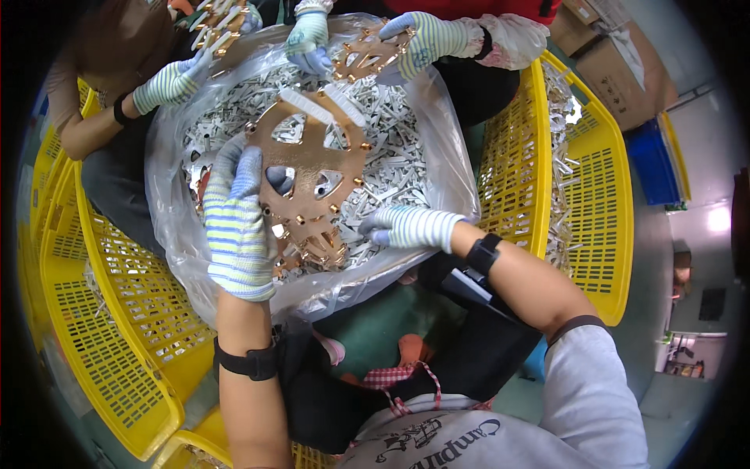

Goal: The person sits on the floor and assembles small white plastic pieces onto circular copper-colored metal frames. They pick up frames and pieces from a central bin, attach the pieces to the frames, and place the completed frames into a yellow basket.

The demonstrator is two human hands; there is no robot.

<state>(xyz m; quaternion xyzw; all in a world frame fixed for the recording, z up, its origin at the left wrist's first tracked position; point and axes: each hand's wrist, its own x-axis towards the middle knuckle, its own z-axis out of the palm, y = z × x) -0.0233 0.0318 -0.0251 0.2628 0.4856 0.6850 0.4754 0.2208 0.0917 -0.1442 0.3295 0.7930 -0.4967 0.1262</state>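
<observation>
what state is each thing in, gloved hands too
Small whitish strips, loose, heaped
Clear plastic bag, open, holding strips
Copper-coloured perforated plate, held above strips
Left hand in striped glove, gripping plate
Right hand in striped glove, over strips, grip unclear
Yellow slatted plastic basket at right, open-topped, holding whitish pieces

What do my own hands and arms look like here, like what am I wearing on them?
Your left hand and right hand wear knit gloves striped in white, blue and yellow-green, with blue-grey fingers. A black strap circles the left forearm, and another black band sits above the right glove. The right sleeve is light grey with dark trim.
</observation>
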